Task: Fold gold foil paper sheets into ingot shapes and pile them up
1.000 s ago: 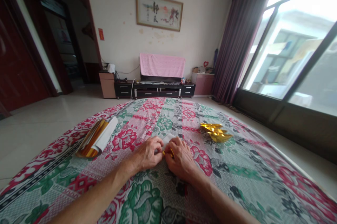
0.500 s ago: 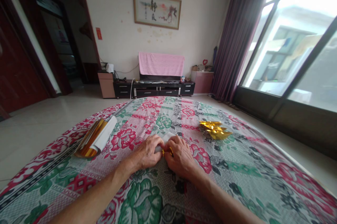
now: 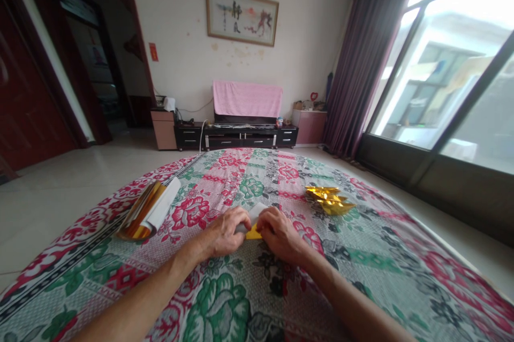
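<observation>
Between my two hands, on the flowered cloth, lies a small sheet of paper (image 3: 254,233), white on one face and shiny gold along its near edge. My left hand (image 3: 228,230) has its curled fingers closed on the left side of the sheet. On the right side, my right hand (image 3: 280,234) pinches the paper with thumb and fingers. Several folded gold foil pieces (image 3: 330,201) sit together to the right of my hands. A loosely rolled stack of gold and white sheets (image 3: 148,211) rests at the left.
The round table has a red, green and grey flowered cloth (image 3: 219,307). Beyond it stand a low black cabinet (image 3: 241,137) and a pink cloth (image 3: 248,98) draped over a screen. A large window (image 3: 450,74) is on the right.
My hands have moved slightly apart at the near edge, and more of the paper's gold strip shows between them. The view has shifted slightly.
</observation>
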The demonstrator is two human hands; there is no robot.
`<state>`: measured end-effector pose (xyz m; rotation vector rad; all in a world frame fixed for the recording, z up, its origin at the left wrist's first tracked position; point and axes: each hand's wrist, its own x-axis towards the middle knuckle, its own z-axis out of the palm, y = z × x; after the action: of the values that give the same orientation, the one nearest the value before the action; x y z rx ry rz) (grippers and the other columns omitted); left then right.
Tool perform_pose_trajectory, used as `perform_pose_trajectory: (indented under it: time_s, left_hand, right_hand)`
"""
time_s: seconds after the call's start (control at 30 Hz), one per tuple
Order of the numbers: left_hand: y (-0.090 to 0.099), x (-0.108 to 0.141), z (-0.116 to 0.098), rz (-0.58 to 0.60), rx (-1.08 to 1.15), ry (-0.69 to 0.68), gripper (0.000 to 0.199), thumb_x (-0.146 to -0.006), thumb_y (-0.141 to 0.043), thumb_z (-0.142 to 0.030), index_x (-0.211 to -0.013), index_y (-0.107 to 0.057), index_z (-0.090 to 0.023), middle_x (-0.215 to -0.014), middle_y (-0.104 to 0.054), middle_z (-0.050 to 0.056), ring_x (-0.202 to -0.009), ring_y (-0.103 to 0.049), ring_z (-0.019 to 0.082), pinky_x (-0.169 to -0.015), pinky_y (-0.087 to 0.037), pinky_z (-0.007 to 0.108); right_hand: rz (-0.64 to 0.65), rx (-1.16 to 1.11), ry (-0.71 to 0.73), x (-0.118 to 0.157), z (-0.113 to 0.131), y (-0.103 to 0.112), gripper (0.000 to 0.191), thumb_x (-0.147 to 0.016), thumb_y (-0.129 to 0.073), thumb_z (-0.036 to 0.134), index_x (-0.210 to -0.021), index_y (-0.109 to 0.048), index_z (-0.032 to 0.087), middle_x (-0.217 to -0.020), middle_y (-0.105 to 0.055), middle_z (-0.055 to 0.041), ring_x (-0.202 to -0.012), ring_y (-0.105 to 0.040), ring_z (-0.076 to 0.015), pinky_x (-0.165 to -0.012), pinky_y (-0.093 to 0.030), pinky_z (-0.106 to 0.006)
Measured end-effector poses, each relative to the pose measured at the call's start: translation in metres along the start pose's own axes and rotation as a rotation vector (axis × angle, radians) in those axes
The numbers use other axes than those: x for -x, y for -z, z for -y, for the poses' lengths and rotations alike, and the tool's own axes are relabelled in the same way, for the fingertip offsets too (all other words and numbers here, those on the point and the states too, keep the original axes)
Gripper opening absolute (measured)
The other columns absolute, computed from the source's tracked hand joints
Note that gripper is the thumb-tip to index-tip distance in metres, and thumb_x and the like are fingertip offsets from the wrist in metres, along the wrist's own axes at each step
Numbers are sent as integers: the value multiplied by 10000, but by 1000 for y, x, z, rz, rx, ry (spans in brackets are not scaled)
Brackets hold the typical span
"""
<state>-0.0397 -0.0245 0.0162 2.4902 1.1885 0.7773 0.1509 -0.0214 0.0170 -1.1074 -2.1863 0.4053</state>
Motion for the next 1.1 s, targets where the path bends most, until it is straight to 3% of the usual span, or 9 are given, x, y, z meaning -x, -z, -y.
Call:
perform_pose_trajectory:
  time_s: [0.17, 0.3, 0.5, 0.67, 0.83, 1.1]
  left_hand:
    - [6, -2, -13, 59, -102, -79, 237, -726, -458, -56, -840, -617, -190, -933, -582, 36, -883, -533, 161, -836, -437, 288]
    - [12, -2, -21, 98, -215, -190, 255, -771, -443, -64, -885, -632, -192, -944, -586, 40, -888, -520, 166, -832, -434, 303]
    - [17, -1, -18, 102, -295, -240, 240, -799, -459, -111, -883, -658, -215, -983, -586, 33, -884, -509, 164, -823, -433, 309]
    - [9, -1, -17, 42, -276, -249, 161, -816, -491, -194, -862, -645, -188, -899, -602, 29, -858, -518, 161, -833, -426, 313]
    - [3, -1, -20, 9, -265, -232, 155, -839, -453, -164, -846, -608, -167, -841, -603, 25, -814, -516, 148, -811, -427, 297]
    - [2, -2, -12, -37, -294, -199, 160, -829, -455, -144, -845, -610, -179, -898, -589, 35, -866, -514, 157, -813, -441, 308]
  right_hand:
    - [-154, -31, 24, -2, -7, 3, 214, -802, -429, 72, -879, -600, 175, -1060, -571, -81, -976, -531, -170, -864, -409, -317]
    - [-32, 122, 15, -4, -13, 5, 249, -828, -450, 127, -1012, -600, 202, -1263, -508, -89, -1140, -471, -213, -947, -360, -385]
    - [97, 224, 74, -6, -17, 11, 300, -831, -445, 159, -1096, -574, 219, -1328, -467, -84, -1217, -403, -229, -963, -334, -407]
    - [115, 210, 120, -5, -18, 13, 343, -799, -419, 116, -1101, -551, 209, -1258, -516, -65, -1153, -446, -199, -959, -332, -368]
    - [93, 223, 103, -4, -16, 15, 327, -772, -460, 130, -1087, -540, 171, -1140, -557, -84, -1042, -496, -199, -896, -366, -324]
    - [-6, 236, 25, -5, -16, 15, 293, -764, -469, 167, -1043, -561, 158, -950, -579, -79, -845, -544, -177, -761, -408, -282]
